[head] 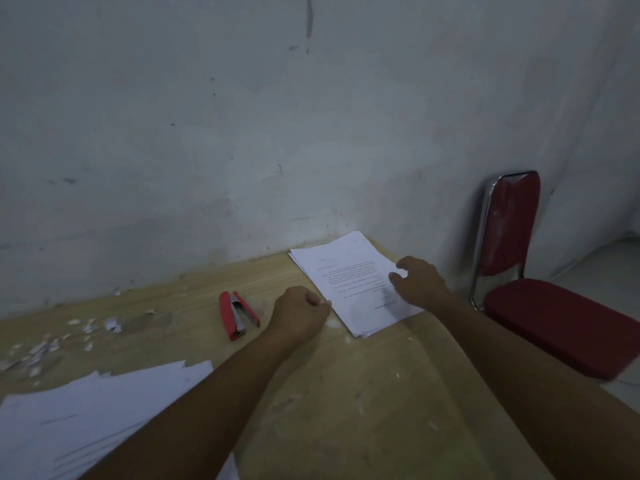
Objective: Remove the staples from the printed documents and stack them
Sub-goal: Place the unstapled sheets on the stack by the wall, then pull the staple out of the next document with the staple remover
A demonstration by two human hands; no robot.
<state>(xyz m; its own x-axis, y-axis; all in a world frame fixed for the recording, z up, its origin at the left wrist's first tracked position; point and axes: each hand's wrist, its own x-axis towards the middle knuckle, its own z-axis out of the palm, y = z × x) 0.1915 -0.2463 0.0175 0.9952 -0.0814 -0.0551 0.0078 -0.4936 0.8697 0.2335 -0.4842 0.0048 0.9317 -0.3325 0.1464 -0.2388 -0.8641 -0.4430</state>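
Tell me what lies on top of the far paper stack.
The right hand lies over the stack, covering part of its printed top sheet. The curled left hand meets its near corner; any pinch there is hidden.

Two printed stacks: far stack (349,271) at one o'clock, near stack (86,420) at eight. One red stapler (237,315). One red chair (540,296). Two hands, left hand (301,311) and right hand (420,284).

The left forearm (207,393) and the right forearm (519,375) are seen bare up to the picture's edge at 6 and 5 o'clock. The left hand (299,315) and the right hand (420,285) are uncovered too. A short thumbnail (314,298) is shown on the left hand, at its 1 o'clock side.
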